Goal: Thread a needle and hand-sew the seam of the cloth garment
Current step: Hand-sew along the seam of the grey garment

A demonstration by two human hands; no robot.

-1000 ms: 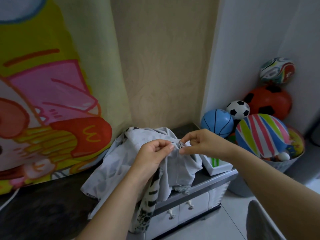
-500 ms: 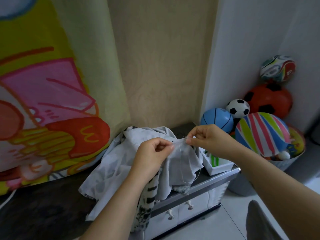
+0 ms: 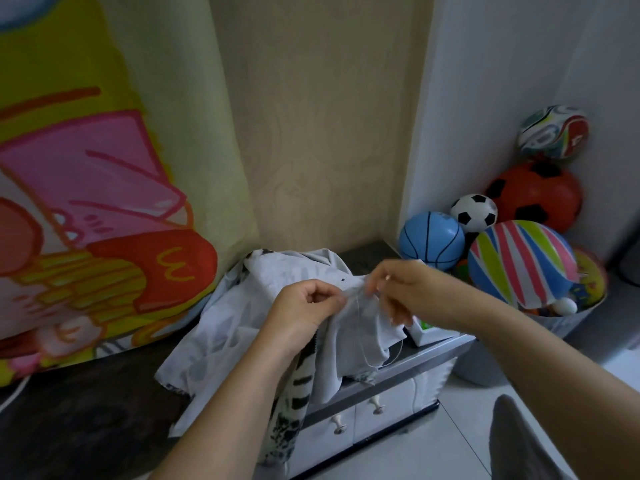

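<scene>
Grey garment (image 3: 239, 320) draped on cabinet (image 3: 429, 356). Left hand (image 3: 304, 308) pinches its bunched edge. Right hand (image 3: 410, 289) is curled just beside, blurred, grip unclear. Thread (image 3: 362, 344) loops below.

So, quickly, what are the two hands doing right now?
Left hand: closed, pinching the edge of the cloth garment.
Right hand: closed, pinching that same edge; anything finer is too blurred to tell.

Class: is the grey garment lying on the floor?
No, the grey garment drapes over the cabinet top, hanging past its drawers.
</scene>
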